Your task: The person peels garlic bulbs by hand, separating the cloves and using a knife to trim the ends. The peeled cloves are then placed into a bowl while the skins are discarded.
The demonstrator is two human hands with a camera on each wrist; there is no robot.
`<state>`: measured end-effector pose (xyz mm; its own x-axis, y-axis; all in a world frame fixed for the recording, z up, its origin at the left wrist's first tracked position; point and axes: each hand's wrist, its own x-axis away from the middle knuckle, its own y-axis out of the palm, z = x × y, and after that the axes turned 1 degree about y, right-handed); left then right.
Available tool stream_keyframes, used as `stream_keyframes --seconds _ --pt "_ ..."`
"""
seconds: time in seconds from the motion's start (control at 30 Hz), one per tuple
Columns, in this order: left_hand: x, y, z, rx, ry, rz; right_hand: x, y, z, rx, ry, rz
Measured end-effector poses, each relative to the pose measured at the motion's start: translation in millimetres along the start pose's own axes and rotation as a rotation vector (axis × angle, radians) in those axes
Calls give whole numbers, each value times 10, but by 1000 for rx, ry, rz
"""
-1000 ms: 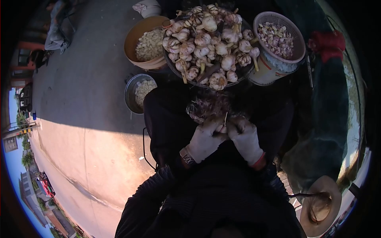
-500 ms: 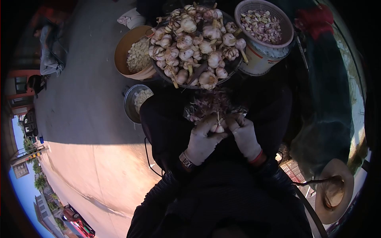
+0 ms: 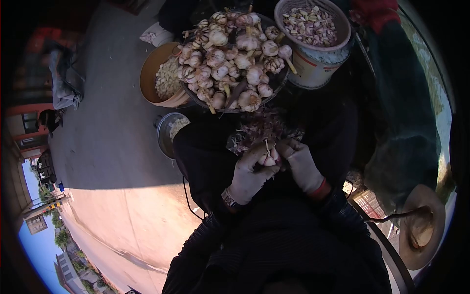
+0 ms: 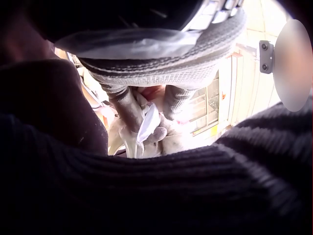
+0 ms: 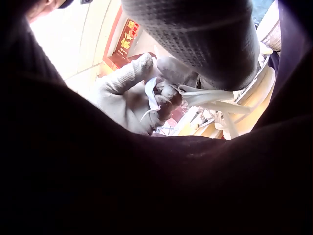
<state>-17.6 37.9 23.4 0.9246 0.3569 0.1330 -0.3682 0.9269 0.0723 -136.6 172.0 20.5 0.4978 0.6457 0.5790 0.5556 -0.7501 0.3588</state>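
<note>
In the head view a partly opened garlic bulb (image 3: 268,158) with a thin upright stalk sits between both gloved hands over the person's lap. The left hand (image 3: 248,177) grips it from the left, thumb along its near side. From the right, the right hand (image 3: 302,166) pinches at the bulb with curled fingertips. In the left wrist view a pale strip of garlic skin (image 4: 149,122) shows among the fingers. Pale stalk or skin strips (image 5: 212,100) stick out beside the fingers in the right wrist view. Purple garlic skins (image 3: 262,126) lie heaped just beyond the hands.
A wide basin (image 3: 284,85) heaped with garlic bulbs stands ahead. To its left are a tan tub (image 3: 147,81) and a metal bowl (image 3: 164,137), both with peeled cloves. A pink colander (image 3: 345,36) of unpeeled cloves tops a bucket (image 3: 313,71). A straw hat (image 3: 421,230) hangs right.
The head view has shifted, so the containers now appear further left. Both hands stay at the garlic bulb, and its cloves show more openly between them.
</note>
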Motion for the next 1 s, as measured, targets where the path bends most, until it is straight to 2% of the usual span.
stream_keyframes --seconds 0.13,0.2,0.27,0.3,0.33,0.4,0.47,0.5,0.57,0.6,0.67,0.7,0.77,0.87,0.93,1.0 --pt "-39 15 -33 -137 105 -4 -47 -37 127 197 -55 30" --pt "-22 49 27 -60 -66 34 -3 28 92 264 -52 57" --pt "-18 36 3 10 -125 54 64 161 9 456 -157 269" --pt "-17 26 -7 82 -183 72 44 123 86 456 -157 268" --pt "-23 20 -4 82 -184 77 13 69 181 607 -339 282" --pt "-46 7 7 31 -96 18 23 58 199 758 -520 287" --pt "-26 -27 -35 15 -110 32 114 108 52 230 -205 99" --pt "-22 -48 -68 -2 -120 44 109 80 3 234 -204 96" --pt "-11 -36 -192 -100 -89 75 68 -13 -73 -70 -28 -166" --pt "-9 -22 -198 -201 -60 100 55 13 -65 -66 -24 -167" --pt "-1 -34 -176 -168 -86 93 22 73 -27 183 -36 -79" --pt "-15 -32 -143 -137 -108 85 0 69 -12 187 -37 -78" --pt "-31 -30 -106 -66 -126 79 -50 67 16 -37 -18 -54" --pt "-8 -65 -133 30 -196 76 -50 29 -53 70 66 -24" --pt "-11 -87 -143 60 -243 78 -5 90 -89 39 77 26" --pt "-9 -107 -133 -187 -114 95 39 121 -86 59 -8 50"
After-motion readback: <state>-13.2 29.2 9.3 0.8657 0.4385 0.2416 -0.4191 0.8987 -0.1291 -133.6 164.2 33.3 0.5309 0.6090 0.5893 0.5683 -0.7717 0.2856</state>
